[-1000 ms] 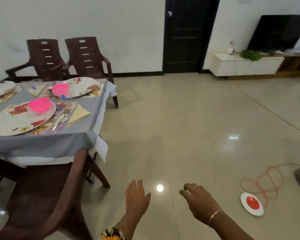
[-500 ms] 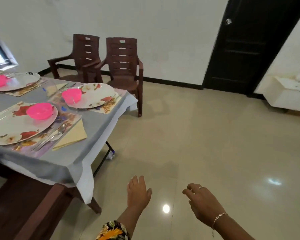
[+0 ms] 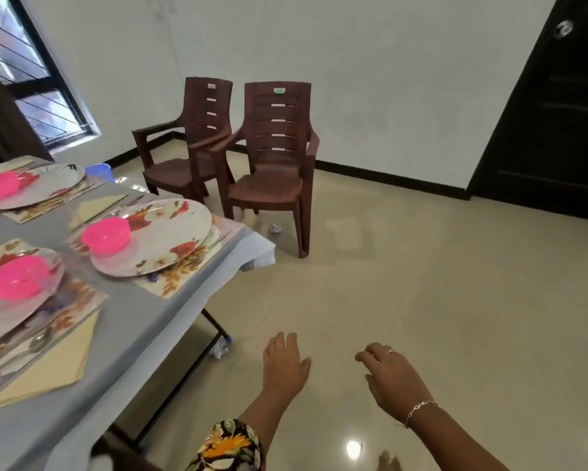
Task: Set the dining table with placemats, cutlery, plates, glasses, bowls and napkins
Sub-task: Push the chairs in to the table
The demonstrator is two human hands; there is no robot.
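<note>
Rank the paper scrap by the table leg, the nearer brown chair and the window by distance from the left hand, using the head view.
1. Paper scrap: lying just left of the left hand.
2. Nearer brown chair: farther ahead.
3. Window: far off, upper left.

The table (image 3: 143, 317), under a grey cloth, carries 3 flowered plates (image 3: 163, 239), each bearing a pink bowl (image 3: 106, 235) and lying on a patterned placemat (image 3: 180, 280). A yellow napkin (image 3: 54, 365) lies at the nearest setting. The left hand (image 3: 284, 363) and right hand (image 3: 392, 382) hang empty over the floor (image 3: 421, 283), fingers relaxed. 2 brown chairs (image 3: 268, 164) stand by the wall.
</note>
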